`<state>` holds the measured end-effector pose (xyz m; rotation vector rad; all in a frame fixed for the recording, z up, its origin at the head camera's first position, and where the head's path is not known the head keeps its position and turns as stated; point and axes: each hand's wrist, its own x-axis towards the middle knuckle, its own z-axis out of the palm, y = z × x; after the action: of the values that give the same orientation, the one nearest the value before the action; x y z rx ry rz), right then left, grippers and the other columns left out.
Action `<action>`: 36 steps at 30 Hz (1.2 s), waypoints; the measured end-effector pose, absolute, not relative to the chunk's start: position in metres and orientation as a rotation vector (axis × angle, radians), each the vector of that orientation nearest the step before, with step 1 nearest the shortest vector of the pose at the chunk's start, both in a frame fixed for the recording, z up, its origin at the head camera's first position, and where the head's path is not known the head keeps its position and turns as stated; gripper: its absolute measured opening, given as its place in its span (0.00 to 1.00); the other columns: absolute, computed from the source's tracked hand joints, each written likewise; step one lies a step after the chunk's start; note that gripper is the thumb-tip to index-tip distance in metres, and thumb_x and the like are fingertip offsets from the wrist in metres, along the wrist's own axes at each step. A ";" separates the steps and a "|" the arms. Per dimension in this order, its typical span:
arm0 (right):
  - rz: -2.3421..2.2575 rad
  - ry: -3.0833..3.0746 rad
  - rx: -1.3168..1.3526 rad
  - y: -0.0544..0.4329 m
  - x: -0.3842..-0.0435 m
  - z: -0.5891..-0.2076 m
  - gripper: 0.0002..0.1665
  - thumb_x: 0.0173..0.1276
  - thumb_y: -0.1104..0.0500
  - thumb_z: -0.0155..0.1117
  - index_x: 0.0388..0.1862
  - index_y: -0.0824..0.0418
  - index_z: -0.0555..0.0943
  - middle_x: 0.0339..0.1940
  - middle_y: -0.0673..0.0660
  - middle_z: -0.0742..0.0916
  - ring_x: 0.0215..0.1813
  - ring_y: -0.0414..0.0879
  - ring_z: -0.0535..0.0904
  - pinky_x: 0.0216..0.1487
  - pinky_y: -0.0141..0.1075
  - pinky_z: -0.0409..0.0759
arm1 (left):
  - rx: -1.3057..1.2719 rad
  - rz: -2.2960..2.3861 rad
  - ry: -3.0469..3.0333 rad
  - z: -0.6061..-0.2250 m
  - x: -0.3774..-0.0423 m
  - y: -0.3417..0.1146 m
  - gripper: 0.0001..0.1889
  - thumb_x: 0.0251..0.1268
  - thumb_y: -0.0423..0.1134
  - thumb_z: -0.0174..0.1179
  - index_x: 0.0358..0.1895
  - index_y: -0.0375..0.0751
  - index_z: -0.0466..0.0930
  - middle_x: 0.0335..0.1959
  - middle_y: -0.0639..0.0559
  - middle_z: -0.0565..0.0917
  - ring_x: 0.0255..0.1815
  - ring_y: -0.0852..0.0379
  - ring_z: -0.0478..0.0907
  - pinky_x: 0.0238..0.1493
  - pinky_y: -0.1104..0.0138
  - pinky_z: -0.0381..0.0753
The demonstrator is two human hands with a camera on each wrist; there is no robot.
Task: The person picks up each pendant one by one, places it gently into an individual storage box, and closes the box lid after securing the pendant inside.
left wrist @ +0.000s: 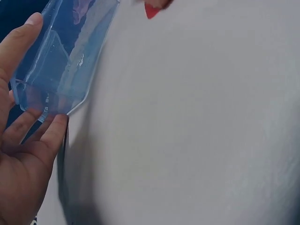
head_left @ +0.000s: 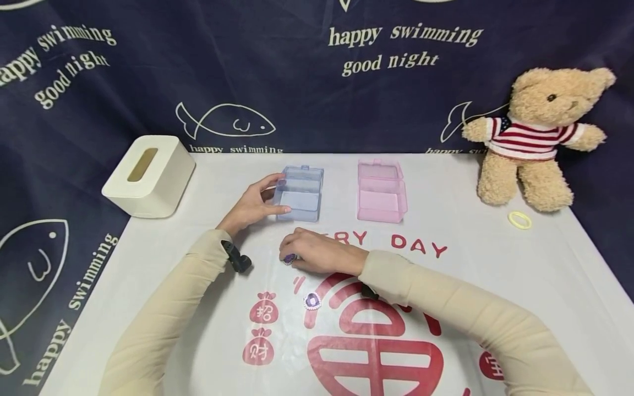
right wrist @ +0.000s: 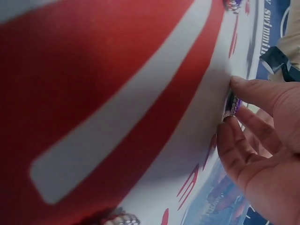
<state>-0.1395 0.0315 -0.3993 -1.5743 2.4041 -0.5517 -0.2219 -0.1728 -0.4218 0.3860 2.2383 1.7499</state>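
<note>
My left hand (head_left: 255, 202) grips the left side of a clear blue plastic box (head_left: 299, 201), its hinged lid raised. In the left wrist view, fingers (left wrist: 55, 133) touch one end of the blue box (left wrist: 70, 61). Low over the table, my right hand (head_left: 319, 252) pinches a purple jewel (head_left: 289, 258) between thumb and fingers. The right wrist view shows this jewel (right wrist: 233, 107) edge-on, partly hidden by the fingertips. A second purple jewel (head_left: 312, 301) with a pale beaded rim lies nearer the front.
A pink lidded box (head_left: 381, 201) stands with its lid up, right of the blue one. At the back left is a white tissue box (head_left: 148, 176). A teddy bear (head_left: 535, 137) sits at the right, a yellow ring (head_left: 519, 220) before it. Another beaded piece (right wrist: 123, 219) shows in the right wrist view.
</note>
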 end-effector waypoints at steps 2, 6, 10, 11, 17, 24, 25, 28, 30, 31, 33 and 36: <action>-0.562 2.398 -1.607 0.031 -0.141 -0.400 0.08 0.61 0.65 0.67 0.40 0.59 0.85 0.46 0.53 0.87 0.52 0.45 0.80 0.62 0.38 0.74 | 0.387 1.740 2.246 -0.423 -0.223 -0.174 0.45 0.48 0.24 0.71 0.72 0.38 0.59 0.71 0.40 0.65 0.69 0.39 0.68 0.69 0.54 0.72; -0.580 2.398 -1.578 0.030 -0.142 -0.401 0.08 0.62 0.64 0.67 0.41 0.58 0.85 0.45 0.53 0.87 0.52 0.45 0.80 0.62 0.38 0.75 | 0.401 1.739 2.258 -0.422 -0.224 -0.175 0.44 0.48 0.24 0.71 0.71 0.37 0.60 0.70 0.39 0.66 0.69 0.39 0.68 0.69 0.54 0.72; -0.597 2.378 -1.520 0.029 -0.143 -0.401 0.09 0.62 0.63 0.67 0.43 0.58 0.85 0.47 0.53 0.86 0.53 0.45 0.79 0.63 0.38 0.75 | 0.399 1.733 2.268 -0.423 -0.222 -0.177 0.44 0.48 0.24 0.71 0.71 0.38 0.60 0.71 0.39 0.65 0.68 0.39 0.68 0.69 0.54 0.72; -0.608 2.373 -1.510 0.029 -0.143 -0.400 0.10 0.62 0.63 0.67 0.43 0.58 0.84 0.47 0.53 0.85 0.53 0.46 0.79 0.63 0.38 0.75 | 0.396 1.731 2.268 -0.424 -0.221 -0.177 0.44 0.49 0.24 0.71 0.72 0.39 0.60 0.70 0.38 0.65 0.68 0.39 0.68 0.69 0.54 0.72; -0.719 2.398 -1.545 0.035 -0.145 -0.389 0.10 0.61 0.60 0.70 0.42 0.58 0.85 0.43 0.53 0.84 0.47 0.44 0.80 0.55 0.35 0.79 | 0.445 1.725 2.258 -0.428 -0.225 -0.172 0.43 0.50 0.26 0.71 0.71 0.39 0.60 0.69 0.37 0.67 0.68 0.39 0.68 0.68 0.56 0.73; -0.889 2.465 -1.604 0.036 -0.157 -0.361 0.11 0.60 0.59 0.72 0.40 0.60 0.85 0.42 0.53 0.84 0.44 0.44 0.80 0.53 0.33 0.80 | 0.430 1.670 2.302 -0.423 -0.225 -0.173 0.42 0.49 0.24 0.70 0.71 0.40 0.61 0.66 0.37 0.69 0.68 0.40 0.69 0.69 0.55 0.73; -0.917 2.481 -1.596 0.037 -0.160 -0.357 0.11 0.60 0.59 0.72 0.41 0.60 0.85 0.42 0.53 0.85 0.45 0.44 0.80 0.53 0.33 0.80 | 0.428 1.654 2.315 -0.421 -0.225 -0.174 0.42 0.49 0.24 0.70 0.70 0.41 0.62 0.66 0.38 0.70 0.68 0.41 0.69 0.69 0.54 0.72; -0.978 2.540 -1.566 0.041 -0.170 -0.348 0.12 0.59 0.61 0.72 0.42 0.61 0.85 0.44 0.55 0.85 0.47 0.44 0.81 0.54 0.34 0.82 | 0.441 1.608 2.338 -0.420 -0.227 -0.174 0.42 0.49 0.27 0.69 0.71 0.43 0.61 0.66 0.39 0.71 0.69 0.42 0.69 0.71 0.55 0.69; -0.992 2.584 -1.545 0.042 -0.177 -0.344 0.12 0.59 0.62 0.72 0.42 0.62 0.85 0.43 0.55 0.85 0.47 0.45 0.81 0.52 0.34 0.82 | 0.445 1.603 2.333 -0.420 -0.227 -0.173 0.43 0.49 0.27 0.69 0.71 0.44 0.61 0.66 0.40 0.70 0.69 0.43 0.68 0.72 0.56 0.68; -0.993 2.602 -1.537 0.042 -0.181 -0.342 0.12 0.59 0.62 0.72 0.42 0.62 0.85 0.43 0.56 0.85 0.46 0.46 0.81 0.51 0.35 0.82 | 0.442 1.600 2.334 -0.420 -0.227 -0.174 0.43 0.48 0.27 0.69 0.71 0.44 0.61 0.67 0.40 0.70 0.69 0.43 0.68 0.72 0.56 0.69; -0.984 2.638 -1.509 0.041 -0.190 -0.341 0.13 0.59 0.62 0.72 0.43 0.62 0.85 0.43 0.56 0.85 0.46 0.47 0.81 0.50 0.36 0.82 | 0.428 1.594 2.339 -0.420 -0.226 -0.174 0.43 0.49 0.27 0.70 0.71 0.45 0.61 0.67 0.41 0.70 0.69 0.44 0.69 0.71 0.57 0.70; -0.981 2.676 -1.446 0.037 -0.202 -0.340 0.12 0.58 0.63 0.72 0.42 0.62 0.85 0.43 0.57 0.85 0.46 0.49 0.81 0.50 0.38 0.81 | 0.424 1.581 2.350 -0.420 -0.226 -0.175 0.43 0.49 0.29 0.72 0.71 0.47 0.61 0.67 0.44 0.71 0.68 0.45 0.70 0.69 0.58 0.73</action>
<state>-0.2016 0.0365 -0.3405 -1.4456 2.6762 -0.9806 -0.2261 -0.1746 -0.4204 0.4240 2.3500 1.5815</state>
